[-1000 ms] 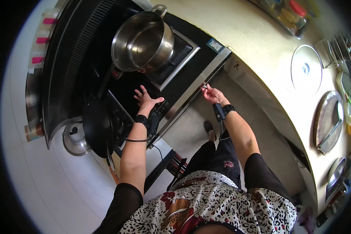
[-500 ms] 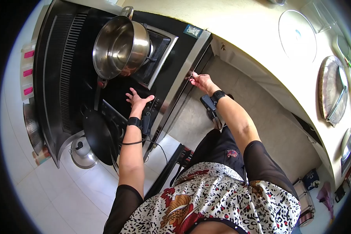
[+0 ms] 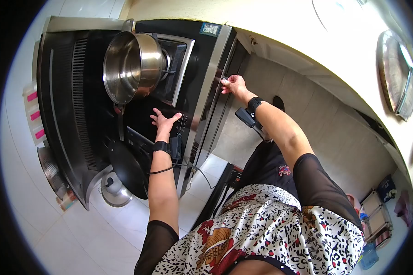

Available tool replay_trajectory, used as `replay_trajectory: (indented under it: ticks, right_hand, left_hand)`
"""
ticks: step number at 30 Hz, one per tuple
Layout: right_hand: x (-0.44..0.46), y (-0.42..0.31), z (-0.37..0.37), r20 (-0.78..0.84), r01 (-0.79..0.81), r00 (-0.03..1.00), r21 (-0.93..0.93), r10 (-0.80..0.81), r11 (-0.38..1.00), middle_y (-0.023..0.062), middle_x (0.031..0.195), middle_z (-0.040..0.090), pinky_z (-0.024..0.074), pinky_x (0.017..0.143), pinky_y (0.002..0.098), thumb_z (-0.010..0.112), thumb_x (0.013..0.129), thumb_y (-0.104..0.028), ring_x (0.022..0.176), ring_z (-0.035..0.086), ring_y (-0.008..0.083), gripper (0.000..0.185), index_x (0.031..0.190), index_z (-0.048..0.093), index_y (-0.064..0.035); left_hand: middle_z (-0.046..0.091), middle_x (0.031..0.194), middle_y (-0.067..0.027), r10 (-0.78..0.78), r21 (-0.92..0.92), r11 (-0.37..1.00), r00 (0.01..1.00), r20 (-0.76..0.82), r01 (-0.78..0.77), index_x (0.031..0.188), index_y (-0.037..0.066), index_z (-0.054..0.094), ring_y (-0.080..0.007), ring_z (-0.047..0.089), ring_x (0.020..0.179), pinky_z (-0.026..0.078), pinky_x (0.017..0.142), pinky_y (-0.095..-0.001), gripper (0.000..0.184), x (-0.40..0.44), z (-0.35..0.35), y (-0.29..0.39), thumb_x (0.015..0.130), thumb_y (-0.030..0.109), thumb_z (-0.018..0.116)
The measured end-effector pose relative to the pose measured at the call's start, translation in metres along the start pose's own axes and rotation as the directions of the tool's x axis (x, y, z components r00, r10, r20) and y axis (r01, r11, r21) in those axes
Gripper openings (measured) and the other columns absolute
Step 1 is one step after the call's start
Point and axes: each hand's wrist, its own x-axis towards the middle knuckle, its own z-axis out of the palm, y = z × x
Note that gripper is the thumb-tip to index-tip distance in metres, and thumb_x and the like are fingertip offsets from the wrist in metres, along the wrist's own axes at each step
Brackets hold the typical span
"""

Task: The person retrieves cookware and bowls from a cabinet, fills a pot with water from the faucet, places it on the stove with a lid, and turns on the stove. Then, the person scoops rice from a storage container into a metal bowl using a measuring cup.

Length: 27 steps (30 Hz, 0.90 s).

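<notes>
View rotated: left hand (image 3: 164, 123) wide near pot (image 3: 144, 64) and wok (image 3: 129, 170), right hand (image 3: 235, 85) pinched on knob (image 3: 224, 80).

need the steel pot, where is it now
In the head view, the steel pot sits on the stove at upper left, just beyond the left hand.

Bright light washes the pale counter (image 3: 303, 30) above the grey floor (image 3: 284, 85).

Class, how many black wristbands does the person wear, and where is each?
2. The left wristband sits behind the left hand, over the stove; the right wristband sits behind the right hand, at the stove's front. Sleeves could hide others.
</notes>
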Motion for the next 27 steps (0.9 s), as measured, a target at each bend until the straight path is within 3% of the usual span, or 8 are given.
replay_trajectory:
  ticks: [9, 13, 16, 19, 23, 24, 26, 27]
  right_hand:
    - [0.002, 0.007, -0.007, 0.045, -0.004, 0.999, 0.045, 0.002, 0.999, 0.0090, 0.068, 0.059, 0.0568, 0.048, 0.0309, 0.065, 0.085, -0.009, 0.056, 0.061, 0.0159, 0.021, 0.075, 0.048, -0.0015]
    - [-0.007, 0.004, -0.011, 0.107, -0.070, 0.992, 0.033, 0.066, 0.997, 0.0136, 0.077, 0.063, 0.0572, 0.057, 0.0314, 0.065, 0.087, -0.032, 0.062, 0.064, 0.0190, 0.035, 0.087, 0.050, 0.0008]
    - [-0.020, -0.008, -0.009, 0.078, -0.231, 0.972, 0.173, 0.220, 0.958, 0.0178, 0.080, 0.063, 0.0569, 0.060, 0.0339, 0.058, 0.088, -0.047, 0.067, 0.065, 0.0237, 0.050, 0.094, 0.045, 0.0014]
    - [-0.019, -0.004, -0.009, 0.164, -0.253, 0.965, 0.352, 0.207, 0.901, 0.0246, 0.082, 0.063, 0.0579, 0.058, 0.0362, 0.050, 0.090, -0.051, 0.071, 0.067, 0.0302, 0.062, 0.106, 0.041, 0.0085]
    - [-0.004, -0.003, -0.005, 0.159, -0.319, 0.948, 0.445, 0.277, 0.837, 0.0249, 0.085, 0.062, 0.0583, 0.061, 0.0368, 0.049, 0.094, -0.039, 0.073, 0.067, 0.0312, 0.055, 0.114, 0.039, 0.0103]
    - [-0.001, -0.003, -0.005, 0.131, -0.349, 0.936, 0.482, 0.327, 0.804, 0.0208, 0.083, 0.062, 0.0584, 0.062, 0.0368, 0.052, 0.094, -0.032, 0.071, 0.066, 0.0295, 0.043, 0.109, 0.044, 0.0069]
    - [-0.001, -0.003, -0.006, 0.154, -0.359, 0.932, 0.506, 0.327, 0.784, 0.0180, 0.082, 0.060, 0.0584, 0.062, 0.0367, 0.053, 0.093, -0.030, 0.069, 0.065, 0.0285, 0.037, 0.104, 0.047, 0.0046]
    - [-0.001, -0.003, -0.006, 0.165, -0.364, 0.930, 0.517, 0.327, 0.775, 0.0166, 0.081, 0.060, 0.0583, 0.062, 0.0367, 0.054, 0.093, -0.029, 0.068, 0.064, 0.0279, 0.034, 0.101, 0.049, 0.0034]
  left_hand:
    - [-0.010, 0.149, -0.0256, -0.031, 0.018, 0.999, 0.999, 0.019, 0.030, 0.147, 0.014, -0.004, -0.0460, -0.006, 0.137, 0.013, 0.112, -0.0506, 0.134, -0.001, -0.002, 0.006, 0.053, 0.044, 0.087]
    - [-0.010, 0.149, -0.0252, -0.026, 0.000, 1.000, 0.999, 0.033, 0.026, 0.147, 0.013, -0.004, -0.0454, -0.006, 0.137, 0.012, 0.113, -0.0494, 0.131, -0.007, -0.004, 0.010, 0.056, 0.043, 0.086]
    - [-0.010, 0.149, -0.0265, -0.011, 0.002, 1.000, 0.999, 0.036, 0.011, 0.146, 0.011, -0.005, -0.0453, -0.007, 0.137, 0.011, 0.112, -0.0498, 0.130, -0.007, -0.003, 0.008, 0.058, 0.045, 0.085]
    - [-0.010, 0.149, -0.0279, 0.018, 0.030, 0.999, 0.999, 0.039, -0.019, 0.146, 0.010, -0.006, -0.0456, -0.006, 0.137, 0.011, 0.111, -0.0513, 0.131, -0.005, -0.003, 0.005, 0.059, 0.051, 0.082]
    - [-0.008, 0.148, -0.0288, 0.010, 0.048, 0.999, 0.999, 0.040, -0.012, 0.146, 0.009, -0.005, -0.0427, -0.004, 0.138, 0.013, 0.112, -0.0491, 0.131, -0.006, -0.003, 0.006, 0.059, 0.053, 0.082]
    - [-0.008, 0.148, -0.0291, 0.010, 0.052, 0.999, 0.999, 0.040, -0.012, 0.146, 0.009, -0.005, -0.0415, -0.003, 0.139, 0.013, 0.112, -0.0480, 0.131, -0.008, -0.004, 0.007, 0.059, 0.053, 0.082]
    - [-0.008, 0.148, -0.0299, 0.002, 0.061, 0.998, 0.999, 0.043, -0.004, 0.146, 0.008, -0.005, -0.0365, -0.001, 0.140, 0.015, 0.112, -0.0431, 0.131, -0.007, -0.004, 0.008, 0.059, 0.052, 0.082]
    - [-0.009, 0.148, -0.0297, 0.009, 0.033, 0.999, 0.999, 0.047, -0.011, 0.146, 0.008, -0.005, -0.0396, -0.004, 0.139, 0.012, 0.112, -0.0452, 0.130, -0.007, -0.005, 0.008, 0.059, 0.049, 0.083]
